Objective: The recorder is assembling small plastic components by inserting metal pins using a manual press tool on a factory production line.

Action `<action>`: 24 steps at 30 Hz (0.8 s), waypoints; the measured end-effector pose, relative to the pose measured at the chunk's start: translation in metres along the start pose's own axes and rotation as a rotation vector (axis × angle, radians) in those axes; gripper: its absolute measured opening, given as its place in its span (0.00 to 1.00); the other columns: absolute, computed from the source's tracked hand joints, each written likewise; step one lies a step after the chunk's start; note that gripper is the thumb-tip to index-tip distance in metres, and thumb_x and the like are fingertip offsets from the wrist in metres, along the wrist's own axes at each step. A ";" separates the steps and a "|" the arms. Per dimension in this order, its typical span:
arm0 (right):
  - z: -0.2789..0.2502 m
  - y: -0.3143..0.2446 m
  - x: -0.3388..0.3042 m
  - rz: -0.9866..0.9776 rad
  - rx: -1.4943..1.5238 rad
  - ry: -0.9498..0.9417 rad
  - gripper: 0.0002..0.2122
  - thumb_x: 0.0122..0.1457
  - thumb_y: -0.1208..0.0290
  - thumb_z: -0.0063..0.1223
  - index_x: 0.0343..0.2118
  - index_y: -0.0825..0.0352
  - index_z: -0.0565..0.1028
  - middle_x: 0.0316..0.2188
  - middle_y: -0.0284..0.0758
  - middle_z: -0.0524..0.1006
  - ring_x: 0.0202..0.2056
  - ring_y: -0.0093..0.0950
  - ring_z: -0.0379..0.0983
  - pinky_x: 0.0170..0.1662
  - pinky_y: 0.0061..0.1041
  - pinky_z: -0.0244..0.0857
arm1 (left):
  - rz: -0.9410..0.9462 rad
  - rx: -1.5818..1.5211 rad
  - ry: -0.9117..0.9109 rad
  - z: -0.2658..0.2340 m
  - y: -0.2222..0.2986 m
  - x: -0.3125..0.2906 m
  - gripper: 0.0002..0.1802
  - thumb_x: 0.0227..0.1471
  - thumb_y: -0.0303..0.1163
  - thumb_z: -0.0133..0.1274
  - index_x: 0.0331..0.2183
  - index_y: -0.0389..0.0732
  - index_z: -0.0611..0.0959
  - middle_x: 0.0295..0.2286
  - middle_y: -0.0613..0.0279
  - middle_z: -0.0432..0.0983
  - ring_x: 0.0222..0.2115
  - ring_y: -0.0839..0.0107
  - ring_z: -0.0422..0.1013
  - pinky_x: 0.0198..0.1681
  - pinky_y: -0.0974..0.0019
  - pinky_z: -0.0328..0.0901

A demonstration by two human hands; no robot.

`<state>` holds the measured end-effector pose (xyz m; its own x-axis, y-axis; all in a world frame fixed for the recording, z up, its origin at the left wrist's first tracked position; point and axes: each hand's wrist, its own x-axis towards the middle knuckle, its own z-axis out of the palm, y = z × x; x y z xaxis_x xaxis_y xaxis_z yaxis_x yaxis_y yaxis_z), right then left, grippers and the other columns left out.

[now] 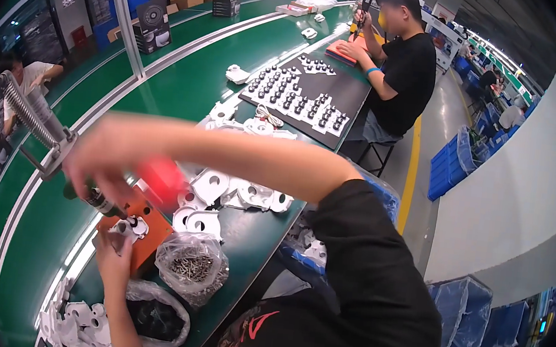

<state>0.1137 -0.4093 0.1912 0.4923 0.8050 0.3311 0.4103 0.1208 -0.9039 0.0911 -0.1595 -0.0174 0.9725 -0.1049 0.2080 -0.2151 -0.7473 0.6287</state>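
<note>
Gripping one screwdriver (105, 204), apparently: blurred right fingers (113, 182); left fingers (102, 244) holding one white part (124, 228); two bags (192, 269) near surface (252, 235) edge.

Deep green tabletop (178, 88) with a bright orange block (149, 241), white parts (245, 197) and silvery screws (192, 269). Black shirt (383, 266), marked in red. Blue crate (450, 168); yellow stripe (414, 154) on grey floor (440, 99).

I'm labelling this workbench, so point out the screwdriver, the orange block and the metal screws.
Screwdriver (104, 204), head view: lower barrel.
Orange block (153, 235), head view: bare top surface.
Metal screws (191, 267), head view: middle of the heap.
</note>
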 end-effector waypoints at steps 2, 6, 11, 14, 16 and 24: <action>-0.028 0.001 0.034 -0.150 0.306 0.370 0.19 0.63 0.57 0.34 0.35 0.69 0.72 0.16 0.35 0.72 0.21 0.26 0.70 0.27 0.22 0.64 | 0.309 0.153 0.123 0.002 -0.020 0.011 0.24 0.47 0.40 0.55 0.44 0.39 0.71 0.45 0.51 0.68 0.49 0.51 0.61 0.52 0.54 0.55; -0.067 0.089 0.098 0.008 0.129 0.745 0.12 0.56 0.63 0.50 0.36 0.68 0.71 0.24 0.33 0.71 0.26 0.25 0.69 0.28 0.25 0.64 | 0.271 0.234 -0.060 -0.002 -0.012 0.017 0.23 0.50 0.37 0.51 0.48 0.40 0.70 0.48 0.48 0.65 0.52 0.50 0.57 0.56 0.56 0.51; -0.059 0.115 0.058 0.097 0.190 0.858 0.13 0.50 0.69 0.57 0.38 0.65 0.75 0.26 0.28 0.71 0.26 0.20 0.68 0.31 0.23 0.64 | 0.448 0.314 -0.071 -0.017 -0.006 0.030 0.23 0.45 0.41 0.53 0.44 0.42 0.74 0.39 0.51 0.70 0.43 0.50 0.65 0.47 0.54 0.59; -0.037 0.111 0.002 0.126 -0.249 0.623 0.14 0.55 0.69 0.51 0.43 0.68 0.75 0.38 0.32 0.76 0.41 0.21 0.70 0.45 0.21 0.63 | 0.198 0.304 -0.164 -0.037 0.019 0.023 0.28 0.39 0.50 0.54 0.40 0.42 0.76 0.36 0.49 0.71 0.38 0.51 0.69 0.40 0.56 0.64; -0.023 0.100 -0.030 0.153 -0.429 0.540 0.13 0.57 0.69 0.49 0.43 0.70 0.74 0.37 0.32 0.76 0.39 0.19 0.70 0.44 0.19 0.63 | 0.019 0.379 -0.326 -0.055 0.014 0.028 0.30 0.36 0.53 0.57 0.38 0.41 0.76 0.34 0.49 0.72 0.38 0.53 0.70 0.39 0.57 0.65; -0.010 0.124 -0.138 0.488 -0.831 0.534 0.13 0.53 0.71 0.53 0.40 0.70 0.73 0.39 0.37 0.75 0.43 0.27 0.70 0.47 0.24 0.61 | -0.119 0.333 0.015 -0.082 -0.071 0.074 0.38 0.33 0.54 0.63 0.42 0.37 0.75 0.36 0.45 0.74 0.40 0.55 0.70 0.40 0.60 0.66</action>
<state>0.1040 -0.5114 0.0362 0.9282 0.2809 0.2439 0.3716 -0.7313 -0.5719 0.1707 -0.0606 0.0149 0.9870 0.0035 0.1608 -0.0572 -0.9268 0.3713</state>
